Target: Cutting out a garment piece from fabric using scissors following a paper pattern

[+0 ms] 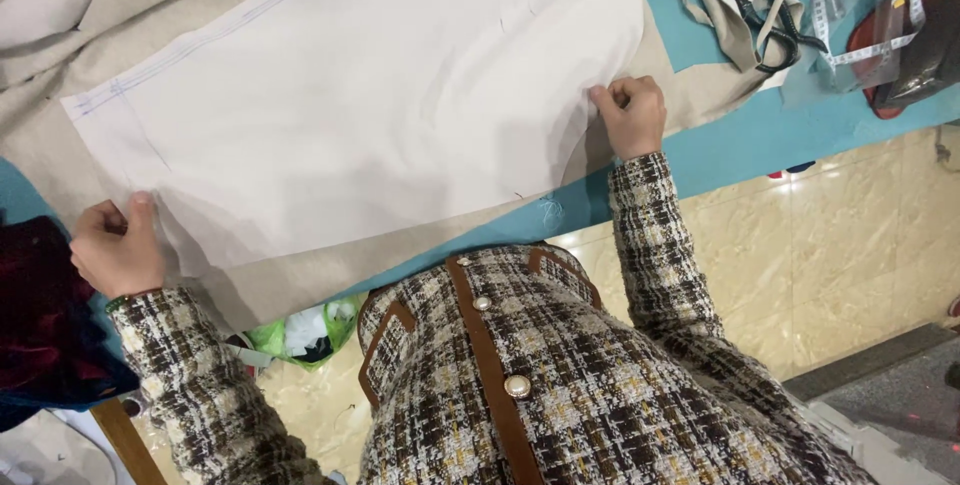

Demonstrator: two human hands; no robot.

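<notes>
A large white fabric piece (370, 95) lies flat on a beige cloth (300, 280) spread over a teal table (760, 135). My left hand (115, 245) pinches the white piece's near left corner, fingers curled on its edge. My right hand (630, 115) grips the white piece's right edge between thumb and bent fingers. Both arms wear checked tweed sleeves. A faint stitched line runs along the white piece's far left edge.
Black scissors (765, 10), a white measuring tape (870, 45) and a beige strip lie at the table's far right. Dark red velvet cloth (35, 305) sits at the left. A green bag (310, 330) lies on the tiled floor under the table edge.
</notes>
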